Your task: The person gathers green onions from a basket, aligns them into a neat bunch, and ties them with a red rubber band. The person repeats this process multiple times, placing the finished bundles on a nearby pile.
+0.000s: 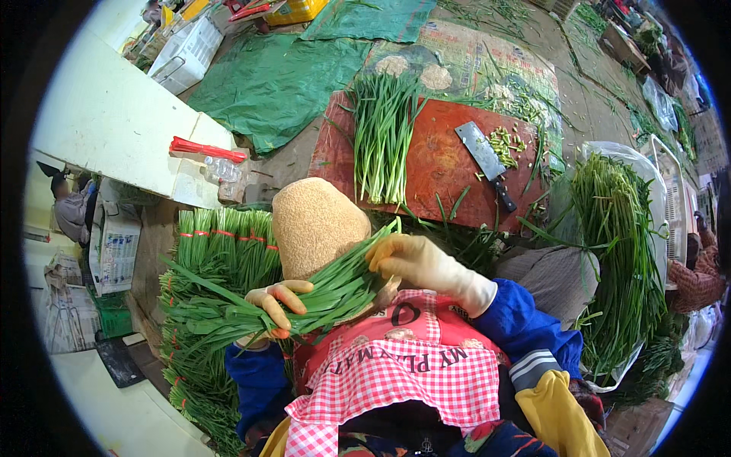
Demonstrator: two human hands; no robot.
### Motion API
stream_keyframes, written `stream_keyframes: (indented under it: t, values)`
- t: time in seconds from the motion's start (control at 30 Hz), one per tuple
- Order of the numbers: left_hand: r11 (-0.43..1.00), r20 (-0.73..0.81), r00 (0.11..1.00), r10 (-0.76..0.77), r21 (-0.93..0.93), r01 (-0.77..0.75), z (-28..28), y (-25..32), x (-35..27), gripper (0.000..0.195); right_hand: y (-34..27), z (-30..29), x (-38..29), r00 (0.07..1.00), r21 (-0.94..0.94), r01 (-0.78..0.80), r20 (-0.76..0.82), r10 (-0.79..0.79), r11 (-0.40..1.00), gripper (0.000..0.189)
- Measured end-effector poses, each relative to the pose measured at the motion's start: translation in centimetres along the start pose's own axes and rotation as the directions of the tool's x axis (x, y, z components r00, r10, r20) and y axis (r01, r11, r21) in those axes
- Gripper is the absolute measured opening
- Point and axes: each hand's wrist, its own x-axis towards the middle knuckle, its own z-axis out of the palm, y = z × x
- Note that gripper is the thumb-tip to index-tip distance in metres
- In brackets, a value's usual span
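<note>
A loose bunch of garlic chives (342, 280) lies slantwise across my lap, against a mound covered in tan fleece (320, 228), perhaps my knee. My left hand (277, 308), in a pale rubber glove with orange fingertips, grips the leafy end. Over the stem end curl the gloved fingers of my right hand (408, 260), whose thumb is partly hidden. Ahead, a second pile of garlic chives (385, 143) rests on a red board (440, 154). On the same board a cleaver (480, 151) lies beside cut stem ends (505, 145).
Bundles tied with red bands (223, 234) are stacked at my left. Loose greens (619, 257) fill a plastic-lined container at my right. Red ties (205, 149) and a clear bottle (223, 169) are near a white ledge (131, 120). Another person (699, 263) is at far right.
</note>
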Motion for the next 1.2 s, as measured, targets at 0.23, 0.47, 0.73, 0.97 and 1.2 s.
stream_keyframes:
  t: [0.23, 0.47, 0.73, 0.97, 1.2]
  values:
    - [0.999, 0.048, 0.999, 0.004, -0.048, -0.002, 0.1, 0.1, 0.5, 0.013, -1.2, -3.9, -0.3, 0.933, 0.373, -0.207, -0.204, 0.298, 0.904, 0.026]
    - [1.0, 0.04, 0.999, 0.011, 0.014, -0.012, 0.2, 0.2, 0.5, 0.011, 3.1, -5.8, -1.7, 0.969, -0.944, -0.178, -0.217, -0.116, 0.277, 0.023]
    - [1.0, -0.036, 0.999, 0.027, 0.005, -0.026, 0.5, 0.1, 0.1, 0.015, 7.9, -9.0, -4.8, 0.709, -0.891, -0.454, -0.366, 0.602, -0.007, 0.028]
    - [0.996, -0.089, 0.996, 0.006, 0.088, 0.002, 0.7, 1.1, 3.3, 0.022, 3.1, -6.2, -0.5, 0.933, -0.778, -0.07, -0.272, -0.234, 0.624, 0.039]
    - [0.969, -0.488, 0.839, -0.24, -0.076, 0.233, 1.1, 2.2, 10.5, 0.022, 6.3, -1.7, 4.4, 0.991, -0.189, -0.129, -0.045, 0.123, 0.973, 0.071]
